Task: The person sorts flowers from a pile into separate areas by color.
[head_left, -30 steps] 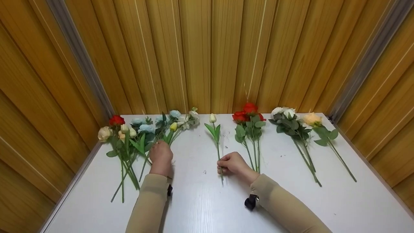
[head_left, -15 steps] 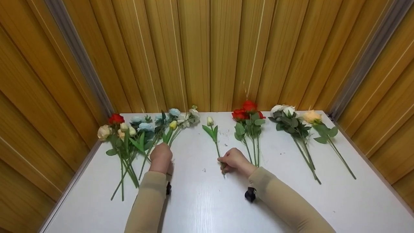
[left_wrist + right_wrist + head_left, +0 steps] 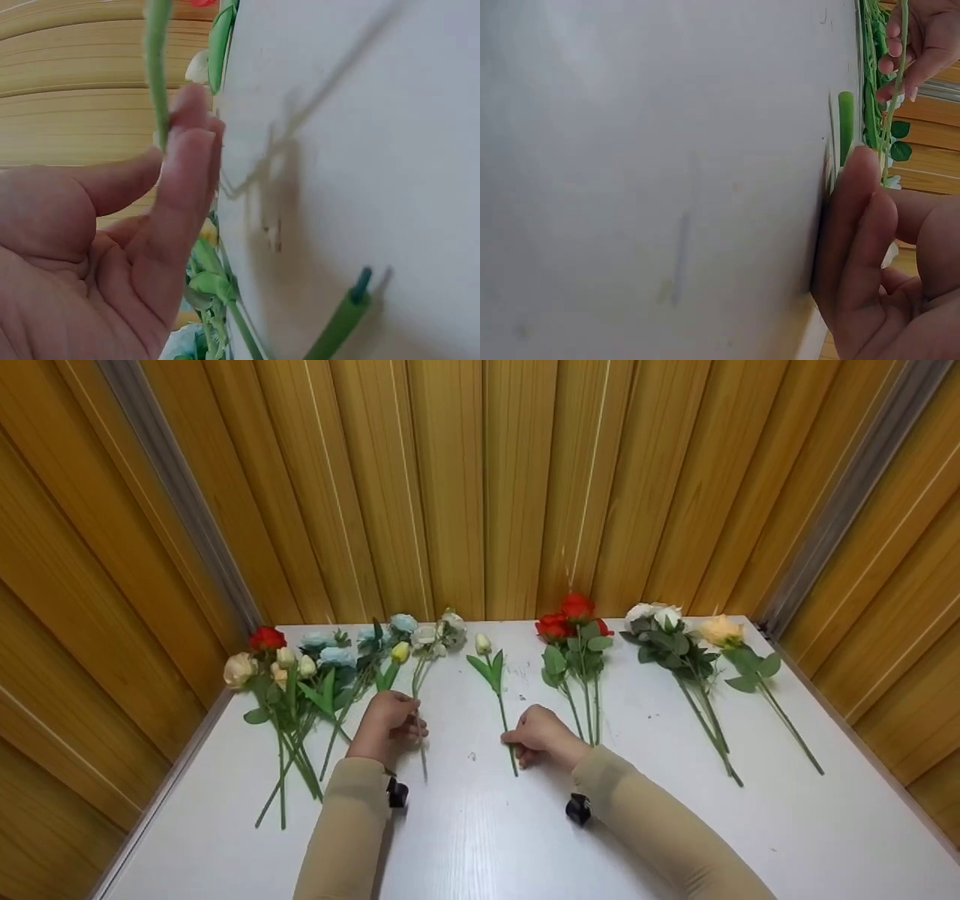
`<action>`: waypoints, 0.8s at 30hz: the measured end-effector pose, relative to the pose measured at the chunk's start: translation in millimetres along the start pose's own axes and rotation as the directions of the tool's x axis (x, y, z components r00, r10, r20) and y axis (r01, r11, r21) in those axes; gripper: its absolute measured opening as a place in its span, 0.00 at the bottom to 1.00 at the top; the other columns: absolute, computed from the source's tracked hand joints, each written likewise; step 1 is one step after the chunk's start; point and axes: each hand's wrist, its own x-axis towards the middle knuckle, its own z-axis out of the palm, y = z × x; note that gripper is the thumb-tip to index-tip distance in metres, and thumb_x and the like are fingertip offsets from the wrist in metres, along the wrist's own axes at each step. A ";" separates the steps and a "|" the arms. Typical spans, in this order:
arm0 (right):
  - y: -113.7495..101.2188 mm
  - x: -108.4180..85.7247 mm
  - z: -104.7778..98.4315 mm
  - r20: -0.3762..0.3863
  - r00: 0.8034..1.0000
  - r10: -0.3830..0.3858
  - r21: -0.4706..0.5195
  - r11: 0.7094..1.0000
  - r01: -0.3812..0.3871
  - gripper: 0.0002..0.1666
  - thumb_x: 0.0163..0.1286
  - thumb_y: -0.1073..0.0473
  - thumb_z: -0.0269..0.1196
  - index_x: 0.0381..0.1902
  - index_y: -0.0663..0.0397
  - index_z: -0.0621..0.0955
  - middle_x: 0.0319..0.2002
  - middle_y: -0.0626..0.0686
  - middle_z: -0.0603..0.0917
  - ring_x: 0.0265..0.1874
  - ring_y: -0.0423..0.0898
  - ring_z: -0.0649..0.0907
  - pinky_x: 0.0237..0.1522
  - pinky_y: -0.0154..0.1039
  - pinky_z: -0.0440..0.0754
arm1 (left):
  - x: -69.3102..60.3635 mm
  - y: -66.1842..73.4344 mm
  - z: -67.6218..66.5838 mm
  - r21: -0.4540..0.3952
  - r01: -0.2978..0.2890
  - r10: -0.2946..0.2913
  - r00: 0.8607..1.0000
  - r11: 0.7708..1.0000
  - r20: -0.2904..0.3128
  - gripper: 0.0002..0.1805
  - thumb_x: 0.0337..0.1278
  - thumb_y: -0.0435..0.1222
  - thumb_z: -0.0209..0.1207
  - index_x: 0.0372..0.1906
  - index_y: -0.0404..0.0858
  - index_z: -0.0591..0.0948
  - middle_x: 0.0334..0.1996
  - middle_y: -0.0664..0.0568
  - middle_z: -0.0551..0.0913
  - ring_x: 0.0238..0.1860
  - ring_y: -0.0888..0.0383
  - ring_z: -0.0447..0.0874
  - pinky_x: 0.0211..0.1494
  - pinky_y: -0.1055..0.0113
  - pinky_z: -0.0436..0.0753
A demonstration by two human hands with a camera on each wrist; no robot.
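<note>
A pale flower spray (image 3: 429,639) with a thin stem is raised off the table, and my left hand (image 3: 386,724) pinches that stem. The same stem (image 3: 156,67) crosses the thumb and fingertips in the left wrist view. A white tulip (image 3: 482,643) with green leaves lies mid-table. At its lower stem my right hand (image 3: 546,731) keeps its thumb and fingers curled; the fingertips hide part of the stem. Its green stem end (image 3: 845,124) shows beyond those fingers in the right wrist view. A yellow tulip (image 3: 400,652) lies just beyond my left hand.
Mixed flowers lie at the left, among them a red rose (image 3: 268,638) and blue blooms (image 3: 337,657). Red roses (image 3: 576,607) are grouped right of the tulip. White roses (image 3: 667,619) and a peach rose (image 3: 721,630) lie farther right. A wood-panelled wall (image 3: 450,495) stands behind the table.
The left hand has turned and moved slightly right, drawing the pale spray's stem away from the pile. The white tulip has shifted slightly left, with the right hand still at its stem.
</note>
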 end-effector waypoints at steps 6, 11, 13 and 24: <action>1.6 -2.6 -1.3 0.011 1.000 -0.001 0.024 1.000 0.000 0.23 0.71 0.58 0.68 0.15 0.54 0.78 0.11 0.49 0.79 0.09 0.41 0.81 0.17 0.33 0.82 | 2.0 -4.2 9.5 -0.131 -0.010 0.008 1.000 0.991 -0.014 0.15 0.74 0.30 0.56 0.58 0.25 0.77 0.31 0.42 0.90 0.27 0.57 0.92 0.32 0.66 0.89; 3.2 -4.8 -2.4 0.008 1.000 -0.011 0.036 0.999 0.010 0.24 0.72 0.58 0.66 0.15 0.54 0.79 0.12 0.49 0.79 0.10 0.41 0.81 0.18 0.33 0.81 | 0.9 -8.4 19.5 -0.153 -0.067 0.064 0.998 0.986 -0.023 0.15 0.74 0.29 0.56 0.58 0.24 0.78 0.38 0.39 0.91 0.33 0.54 0.94 0.39 0.63 0.91; 3.1 -5.7 -2.2 0.000 1.000 -0.015 0.030 0.999 0.015 0.24 0.73 0.57 0.65 0.15 0.54 0.79 0.12 0.49 0.79 0.10 0.41 0.81 0.18 0.32 0.80 | -0.4 -8.4 23.5 -0.172 -0.077 0.073 0.997 0.982 -0.028 0.14 0.73 0.29 0.56 0.57 0.24 0.78 0.39 0.38 0.91 0.34 0.54 0.94 0.41 0.61 0.91; -0.8 -13.5 1.3 -0.006 0.999 -0.045 0.088 0.995 0.045 0.21 0.74 0.56 0.65 0.20 0.55 0.78 0.14 0.49 0.79 0.12 0.40 0.81 0.20 0.32 0.80 | -5.5 -5.8 37.0 -0.250 -0.142 0.133 0.990 0.958 -0.054 0.08 0.73 0.26 0.54 0.50 0.26 0.77 0.39 0.35 0.91 0.34 0.52 0.94 0.35 0.63 0.90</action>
